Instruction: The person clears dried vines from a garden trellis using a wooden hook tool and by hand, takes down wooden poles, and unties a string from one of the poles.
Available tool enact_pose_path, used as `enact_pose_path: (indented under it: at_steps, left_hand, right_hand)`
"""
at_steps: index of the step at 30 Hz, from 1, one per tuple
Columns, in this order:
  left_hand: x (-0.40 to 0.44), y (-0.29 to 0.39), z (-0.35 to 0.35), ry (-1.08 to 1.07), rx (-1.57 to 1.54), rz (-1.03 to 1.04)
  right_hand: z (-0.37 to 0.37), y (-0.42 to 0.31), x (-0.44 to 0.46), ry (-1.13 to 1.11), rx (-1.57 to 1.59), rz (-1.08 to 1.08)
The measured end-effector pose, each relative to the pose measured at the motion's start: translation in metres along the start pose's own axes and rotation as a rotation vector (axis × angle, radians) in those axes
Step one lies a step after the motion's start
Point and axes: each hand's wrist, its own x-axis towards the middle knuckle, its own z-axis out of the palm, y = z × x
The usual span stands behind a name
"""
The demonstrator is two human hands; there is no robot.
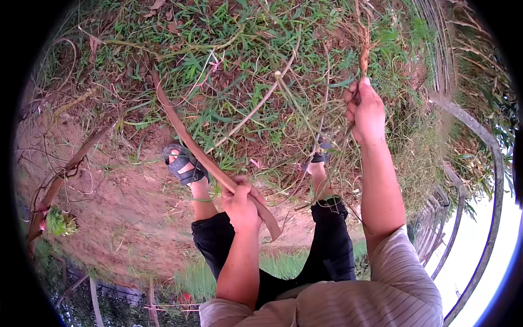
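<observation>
My left hand (242,204) is wrapped round a long, brown, curved wooden handle or stick (188,139), which runs up and left from my grip to the grass and widens at its lower end near my knee. Its far tip is hidden in the grass. My right hand (366,111), further forward on the right, pinches the end of an uprooted plant, whose orange-brown root (364,52) points away from me. Thin green and brown stems (305,117) hang beside this hand, between it and my legs.
My sandalled feet (185,165) stand on reddish soil (131,207) at the edge of green grass (245,65). A thick brown branch (68,169) lies at the left. Curved grey poles (493,158) and dry plants are at the right.
</observation>
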Motion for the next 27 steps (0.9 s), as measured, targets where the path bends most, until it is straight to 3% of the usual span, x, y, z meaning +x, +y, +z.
enact_pose_path:
  at_steps: [3, 6, 10, 12, 13, 15, 17, 19, 21, 23, 27]
  left_hand:
    - [0.003, -0.001, 0.001, 0.009, -0.017, -0.022]
    - [0.005, -0.007, 0.002, 0.013, -0.028, -0.004]
    - [0.004, -0.005, 0.007, 0.029, 0.016, 0.012]
    - [0.006, -0.009, 0.004, 0.031, 0.032, 0.019]
    - [0.008, -0.01, 0.001, 0.037, 0.032, 0.022]
    - [0.01, -0.012, -0.007, 0.082, 0.085, -0.001]
    - [0.015, -0.019, -0.018, 0.098, 0.058, -0.014]
    - [0.017, -0.024, -0.023, 0.081, 0.075, 0.01]
    - [0.017, -0.026, -0.024, 0.11, 0.072, 0.018]
    - [0.014, -0.027, -0.022, 0.097, 0.086, -0.025]
    - [0.006, -0.023, -0.013, 0.089, 0.116, -0.037]
  right_hand:
    - [-0.042, 0.02, 0.069, 0.211, -0.631, -0.046]
    - [-0.1, 0.063, 0.133, 0.19, -0.915, 0.067]
    - [-0.107, 0.1, 0.172, 0.166, -1.197, 0.06]
    - [-0.08, 0.114, 0.173, -0.029, -1.641, -0.116]
    - [-0.067, 0.119, 0.172, -0.035, -1.639, -0.118]
    - [-0.049, 0.133, 0.167, -0.438, -2.214, -0.232]
    - [-0.047, 0.172, 0.176, -0.545, -2.228, -0.108]
    - [-0.046, 0.2, 0.183, -0.427, -1.711, 0.293]
    - [-0.053, 0.243, 0.198, -0.475, -1.657, 0.238]
    - [-0.052, 0.267, 0.2, -0.309, -1.451, 0.27]
    - [-0.057, 0.279, 0.198, -0.327, -1.535, 0.119]
